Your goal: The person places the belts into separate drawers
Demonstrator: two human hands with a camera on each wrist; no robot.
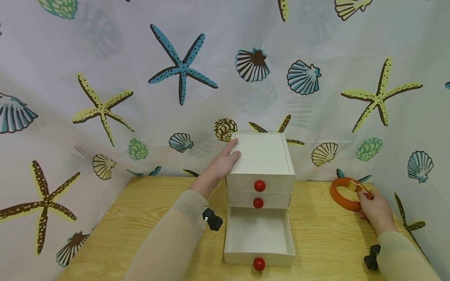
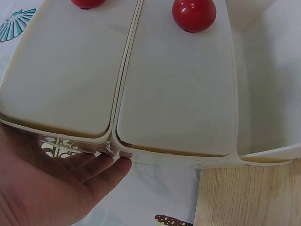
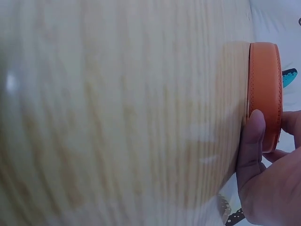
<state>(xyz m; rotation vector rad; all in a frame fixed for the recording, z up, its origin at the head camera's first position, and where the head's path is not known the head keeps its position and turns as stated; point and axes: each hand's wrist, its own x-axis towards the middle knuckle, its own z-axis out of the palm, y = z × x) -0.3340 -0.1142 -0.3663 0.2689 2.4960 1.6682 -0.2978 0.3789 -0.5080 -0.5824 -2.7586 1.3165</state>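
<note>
A small white drawer cabinet [image 1: 261, 152] with red ball knobs stands on the table. Its bottom drawer [image 1: 258, 234] is pulled out and holds nothing; the upper two drawers are shut. My left hand [image 1: 222, 163] rests on the cabinet's left side, thumb near the top edge. In the left wrist view, its extended fingers [image 2: 106, 176] touch the side wall. Over at the right, a coiled orange belt [image 1: 342, 201] with a gold-coloured buckle [image 1: 352, 185] lies on the table. My right hand [image 1: 377, 210] pinches the near right part of the coil, its thumb and fingers on either side of the strap.
The wooden table [image 1: 320, 234] extends on both sides of the cabinet. Behind it hangs a white curtain [image 1: 225, 105] printed with starfish and shells, close to the cabinet's back and to the belt. The open drawer sticks out toward me.
</note>
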